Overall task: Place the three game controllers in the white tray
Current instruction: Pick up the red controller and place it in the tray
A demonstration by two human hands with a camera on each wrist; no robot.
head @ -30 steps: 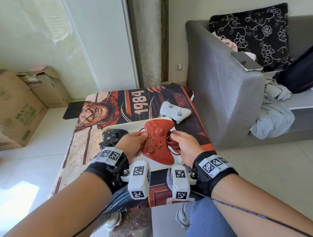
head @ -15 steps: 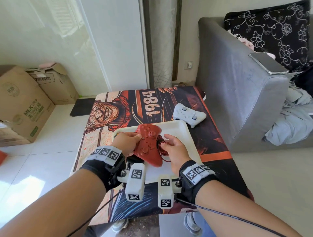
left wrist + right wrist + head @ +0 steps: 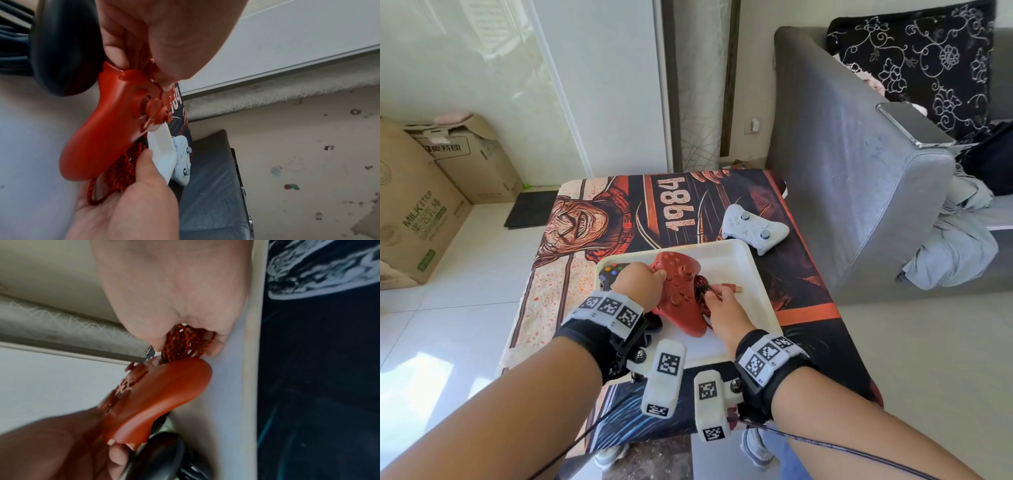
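A red controller (image 3: 681,294) (image 3: 107,129) (image 3: 156,395) is tilted low inside the white tray (image 3: 743,263) (image 3: 232,386). My left hand (image 3: 642,284) (image 3: 156,48) grips its left side. My right hand (image 3: 719,310) (image 3: 174,296) holds its bundled red-black braided cable (image 3: 703,291) (image 3: 119,172) (image 3: 185,340) against its right side. A black controller (image 3: 611,274) (image 3: 158,456) lies in the tray's left part, partly hidden under my left hand. A white controller (image 3: 753,229) (image 3: 183,160) lies on the printed table cover beyond the tray's far right corner.
The table cover (image 3: 671,212) carries a "1984" print. A grey sofa (image 3: 859,192) stands close on the right with a phone (image 3: 912,125) on its armrest. Cardboard boxes (image 3: 417,205) sit on the floor at left.
Both hands have lowered the red controller and its cable from above the table down into the tray, beside the black controller. The white controller has stayed put.
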